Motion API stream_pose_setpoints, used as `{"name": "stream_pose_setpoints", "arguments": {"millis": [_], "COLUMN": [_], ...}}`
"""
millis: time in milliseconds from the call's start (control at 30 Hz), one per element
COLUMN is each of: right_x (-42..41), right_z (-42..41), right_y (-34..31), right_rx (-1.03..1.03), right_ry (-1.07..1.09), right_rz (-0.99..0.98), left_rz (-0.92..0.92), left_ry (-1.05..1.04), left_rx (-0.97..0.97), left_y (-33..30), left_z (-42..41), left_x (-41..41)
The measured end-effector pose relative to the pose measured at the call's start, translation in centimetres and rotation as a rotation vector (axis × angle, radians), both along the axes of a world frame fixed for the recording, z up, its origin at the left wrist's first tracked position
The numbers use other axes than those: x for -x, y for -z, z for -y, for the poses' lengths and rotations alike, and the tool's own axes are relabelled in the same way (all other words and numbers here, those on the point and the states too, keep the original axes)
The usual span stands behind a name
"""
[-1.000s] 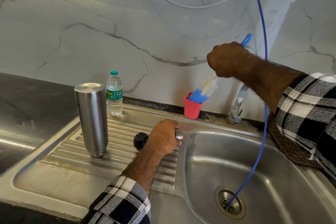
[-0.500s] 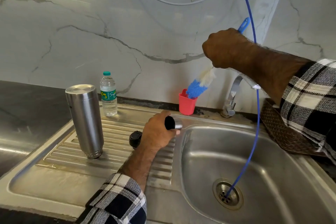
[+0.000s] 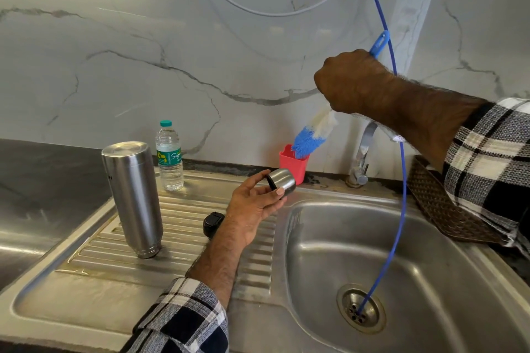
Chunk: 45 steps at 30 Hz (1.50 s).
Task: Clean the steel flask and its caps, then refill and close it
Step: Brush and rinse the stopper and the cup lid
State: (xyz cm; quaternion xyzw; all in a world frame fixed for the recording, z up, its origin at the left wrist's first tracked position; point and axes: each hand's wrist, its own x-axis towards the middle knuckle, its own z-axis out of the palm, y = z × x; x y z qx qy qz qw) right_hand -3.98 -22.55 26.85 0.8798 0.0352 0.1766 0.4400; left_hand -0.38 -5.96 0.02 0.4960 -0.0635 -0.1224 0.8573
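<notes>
One steel flask (image 3: 132, 198) here, standing upside down on the ribbed drainboard (image 3: 177, 241) of the sink, long axis near vertical with the top leaning a touch left, narrow mouth end down on the ribs. Two caps: the steel cap (image 3: 282, 182) is up in the air in my left hand (image 3: 253, 203), lying on its side with the black rim pointing up-left and the domed end toward the basin (image 3: 401, 266). Grip there is thumb and fingertips pinching it, palm half open. The second one, a black inner cap (image 3: 212, 222), sits on the drainboard just behind that wrist, partly hidden.

Right hand (image 3: 352, 80) is a closed fist round the blue handle of one bottle brush (image 3: 314, 135), which slants down-left, bristle tip right at the rim of one red cup (image 3: 295, 162) against the wall. Can't tell if it touches.

One plastic water bottle (image 3: 169, 156) upright behind the flask, green cap on. One tap (image 3: 362, 152) behind the basin. One blue hose (image 3: 397, 180) runs down into the drain (image 3: 358, 308), one white cable (image 3: 258, 8) loops on the marble wall. A brown woven mat (image 3: 441, 203) lies on the desk at right.
</notes>
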Motion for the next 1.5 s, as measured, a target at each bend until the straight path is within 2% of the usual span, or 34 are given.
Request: {"name": "stream_pose_setpoints", "arguments": {"millis": [400, 533, 633, 767, 833, 933, 1067, 1133, 1367, 1500], "right_x": [0.3, 0.7, 1.9, 5.0, 7.1, 9.3, 9.4, 9.0, 8.8, 8.3], "right_z": [1.2, 1.6, 2.5, 6.0, 8.0, 9.4, 9.5, 9.4, 10.9, 9.8], "right_y": [0.3, 1.1, 2.2, 6.6, 10.6, 17.2, 22.2, 23.1, 24.6, 24.7], "right_rx": [-0.065, -0.158, -0.321, -0.739, -0.971, -1.254, -1.369, -1.397, -1.428, -1.486], "right_ry": [-0.025, -0.050, -0.004, 0.088, 0.065, -0.080, -0.346, -0.403, -0.319, -0.340], "right_rz": [0.021, 0.047, 0.098, 0.146, 0.191, 0.205, 0.319, 0.319, 0.104, 0.147], "left_rz": [0.010, 0.004, -0.003, 0.009, 0.007, 0.019, 0.087, 0.119, 0.153, 0.361], "left_ry": [-0.001, 0.002, 0.002, -0.007, -0.017, -0.066, -0.211, -0.285, -0.430, -0.374], "left_rx": [0.015, 0.031, 0.047, 0.035, 0.039, 0.060, 0.047, 0.027, -0.009, -0.298], "left_y": [-0.3, -0.2, -0.4, -0.3, -0.3, -0.3, -0.4, -0.5, -0.1, 0.3], "left_z": [-0.4, -0.2, -0.1, -0.1, 0.0, 0.2, 0.2, 0.2, -0.4, 1.5], "left_x": [0.1, 0.2, 0.5, 0.5, 0.4, 0.3, -0.5, -0.9, -2.4, -1.3]}}
